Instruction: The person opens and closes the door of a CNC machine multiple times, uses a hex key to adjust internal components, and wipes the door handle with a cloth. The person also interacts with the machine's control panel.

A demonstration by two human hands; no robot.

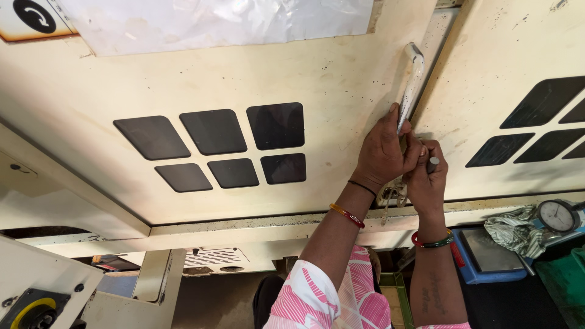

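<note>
Two bare hands are raised up to a big cream metal machine door (244, 79) with six dark, slanted window panes (222, 145) set in it. The left hand (382, 149) is closed around the bottom end of a long silver metal door handle (412, 82) that runs up the right edge of the door, with the thumb lying along the handle. The right hand (426, 176) is just beside it, touching the left hand, and its grip is closed around a small dark grey round piece (432, 163) that pokes out above the fingers; what that piece is cannot be told. A bit of pale knotted string (393, 196) hangs just below the two hands. The left wrist wears a thin black thread and an orange and red bangle (347, 215), and the right wrist wears a red and green bangle (432, 242). A pink and white patterned sleeve (323, 292) shows at the bottom. To the right stands a second cream door (506, 49) with more dark panes. Low on the right, a round white dial gauge (556, 215) lies near a crumpled green and white striped cloth (515, 231), and a blue tray with a grey metal plate (487, 256) sits beside them. A clear plastic sheet (213, 21) is stuck near the top of the big door.
</note>
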